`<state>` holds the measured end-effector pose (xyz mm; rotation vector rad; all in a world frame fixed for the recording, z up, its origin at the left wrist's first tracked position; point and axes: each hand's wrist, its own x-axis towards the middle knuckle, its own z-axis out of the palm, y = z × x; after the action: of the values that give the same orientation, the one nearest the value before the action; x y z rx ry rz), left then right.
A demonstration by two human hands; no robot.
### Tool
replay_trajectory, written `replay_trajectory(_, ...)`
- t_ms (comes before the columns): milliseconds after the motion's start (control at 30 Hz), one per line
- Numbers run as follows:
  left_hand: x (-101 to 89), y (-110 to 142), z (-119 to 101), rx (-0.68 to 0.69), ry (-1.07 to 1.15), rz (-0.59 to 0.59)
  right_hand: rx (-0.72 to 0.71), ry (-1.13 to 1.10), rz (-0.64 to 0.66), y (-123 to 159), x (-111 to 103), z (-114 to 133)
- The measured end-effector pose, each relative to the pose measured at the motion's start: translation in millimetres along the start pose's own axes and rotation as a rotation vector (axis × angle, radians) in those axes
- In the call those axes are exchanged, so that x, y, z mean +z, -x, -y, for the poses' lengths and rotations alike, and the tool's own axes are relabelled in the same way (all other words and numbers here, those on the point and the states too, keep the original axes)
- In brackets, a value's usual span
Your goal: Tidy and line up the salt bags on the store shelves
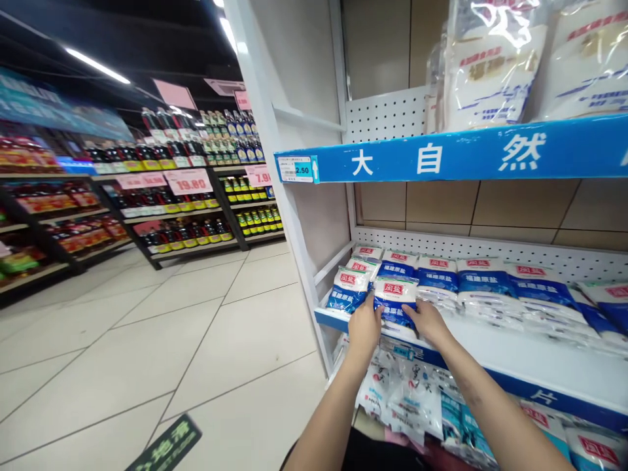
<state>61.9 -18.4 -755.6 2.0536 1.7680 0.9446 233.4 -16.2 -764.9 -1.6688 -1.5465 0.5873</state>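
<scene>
A blue and white bag of salt with a red label stands at the front edge of the middle shelf. My left hand grips its left side, and my right hand has thumb and fingers on its right side. Just left of it, another salt bag leans near my left hand. Behind and to the right, more salt bags lie in a row of stacks toward the perforated back panel.
Above hangs a shelf with a blue front strip, bearing large white bags. White and teal bags fill the level below. A white upright post bounds the left. Bottle shelves stand across the tiled floor.
</scene>
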Motion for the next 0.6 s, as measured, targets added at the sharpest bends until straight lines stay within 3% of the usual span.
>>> replay_trajectory(67,1.4,-2,-1,-0.004,-0.028,0.004,0.030,0.126,-0.006,-1,4,-3)
replay_trajectory(233,-4.2,-9,0,-0.057,-0.060,-0.071,0.012,0.109,0.001,-2,4,5)
replay_trajectory(367,-11.1,-10,7,-0.144,-0.084,-0.041,0.009,0.166,-0.001,11,-2,18)
replay_trajectory(600,-9.3,-7,10,-0.153,-0.077,-0.120,-0.194,0.369,0.249,58,1,40)
